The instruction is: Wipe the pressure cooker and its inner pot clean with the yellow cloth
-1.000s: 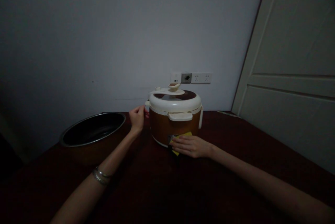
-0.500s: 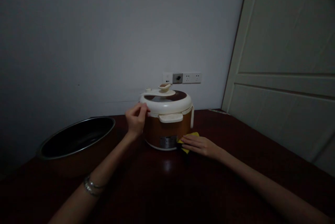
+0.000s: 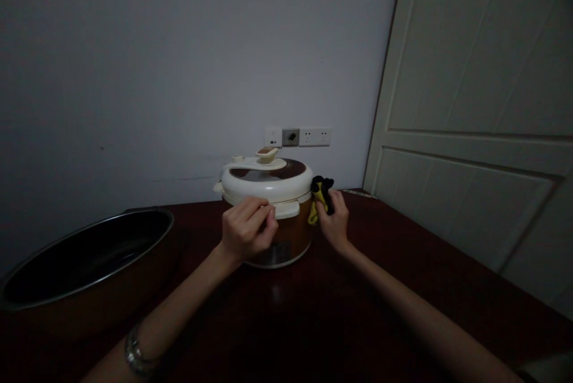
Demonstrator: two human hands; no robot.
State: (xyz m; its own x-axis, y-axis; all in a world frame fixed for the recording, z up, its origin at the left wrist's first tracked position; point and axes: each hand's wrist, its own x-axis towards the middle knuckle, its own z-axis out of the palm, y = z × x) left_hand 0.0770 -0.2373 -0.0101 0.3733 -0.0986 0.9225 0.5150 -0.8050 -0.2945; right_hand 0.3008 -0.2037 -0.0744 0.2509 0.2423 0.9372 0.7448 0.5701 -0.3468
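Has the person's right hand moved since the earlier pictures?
Yes. Against the wall sockets, the right hand, holding the yellow cloth, has moved up and to the right, from the lower front of the cooker to its right side.

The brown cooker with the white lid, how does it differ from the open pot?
The white-lidded, round brown cooker is closed; the wide, open brown pot shows its dark inside. The cooker has a white side handle; the pot shows none. The right hand holds a yellow-and-black cloth beside the cooker; no hand is at the pot. Both have brown sides.
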